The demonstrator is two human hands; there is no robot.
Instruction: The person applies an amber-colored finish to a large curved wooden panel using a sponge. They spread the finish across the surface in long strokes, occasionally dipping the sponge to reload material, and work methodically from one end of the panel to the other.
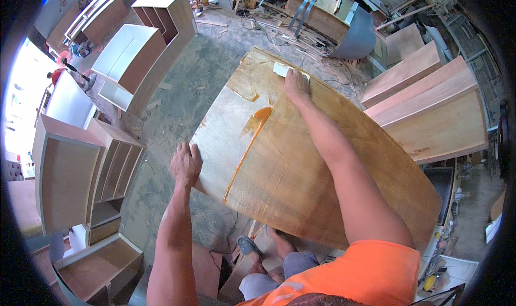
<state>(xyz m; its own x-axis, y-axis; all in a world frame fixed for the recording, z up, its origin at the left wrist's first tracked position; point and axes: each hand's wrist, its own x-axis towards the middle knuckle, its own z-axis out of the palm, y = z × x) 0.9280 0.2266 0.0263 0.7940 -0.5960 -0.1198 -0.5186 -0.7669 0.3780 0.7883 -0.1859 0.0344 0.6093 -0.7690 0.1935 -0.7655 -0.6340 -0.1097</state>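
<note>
A large wooden panel (317, 166) lies in front of me, amber-brown and wet-looking over its right part and pale over its left. An orange-brown bead of liquid (248, 149) runs between the two parts, with a thicker pool at its far end. Near the panel's far edge my right hand (297, 85) is closed on a flat white spreader (281, 69), which is pressed to the surface. My left hand (186, 164) grips the panel's left edge, its fingers bent and partly hidden by the edge.
Unfinished cabinets (72, 182) and a white-lined open box (129, 53) stand on the left. Long wooden boxes (430, 107) lie at the right. Wood scraps and cables litter the floor before a cluttered workbench (317, 10). A sandalled foot (248, 246) shows below the panel.
</note>
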